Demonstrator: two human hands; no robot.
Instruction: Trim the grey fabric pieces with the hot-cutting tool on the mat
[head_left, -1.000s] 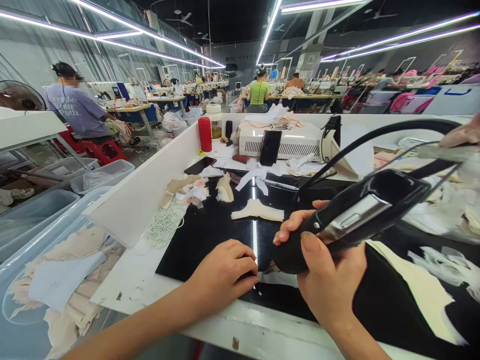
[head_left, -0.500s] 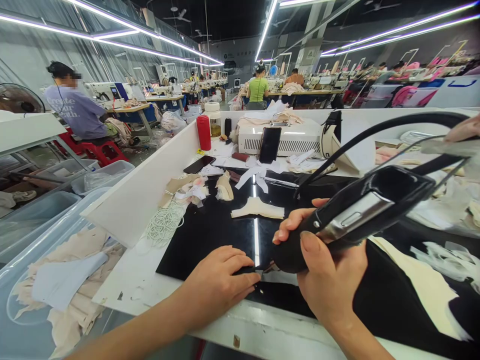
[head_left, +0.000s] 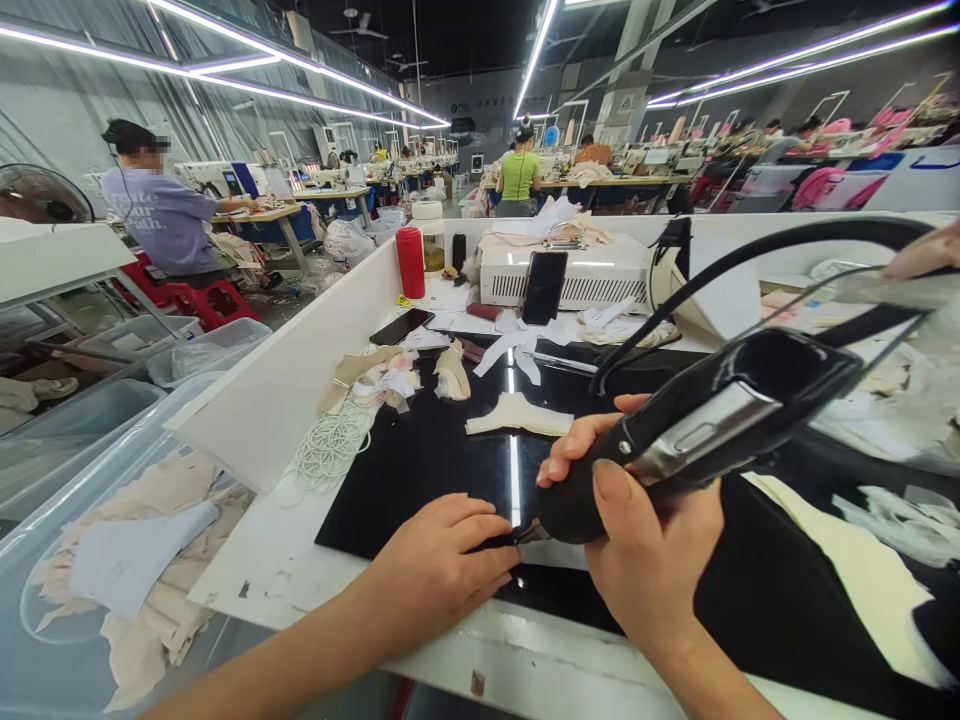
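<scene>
My right hand [head_left: 649,540] is wrapped around a bulky black corded hand tool [head_left: 701,430] with a silver lever on its side. The tool tilts, its narrow tip pointing down-left at the black board. Close to that tip is my left hand [head_left: 446,560], low over the board's front edge, its fingers pressed together. Something dark shows under its fingertips, too hidden to name. A cream fabric piece [head_left: 517,413] lies on the board beyond both hands. To the right of the tool lies a larger cream panel [head_left: 847,570].
A thick black cable [head_left: 750,270] arches from the right. Behind stand a vented white box [head_left: 600,277], a phone [head_left: 544,287] and a red bottle [head_left: 410,262]. Pale cord [head_left: 330,448] and scraps lie left; a blue tub [head_left: 45,610] holds fabric. A person [head_left: 161,215] sits far left.
The black tool and my right hand have shifted slightly left, nearer my left fingertips. The left hand stays almost in place. The whole view has shifted a little.
</scene>
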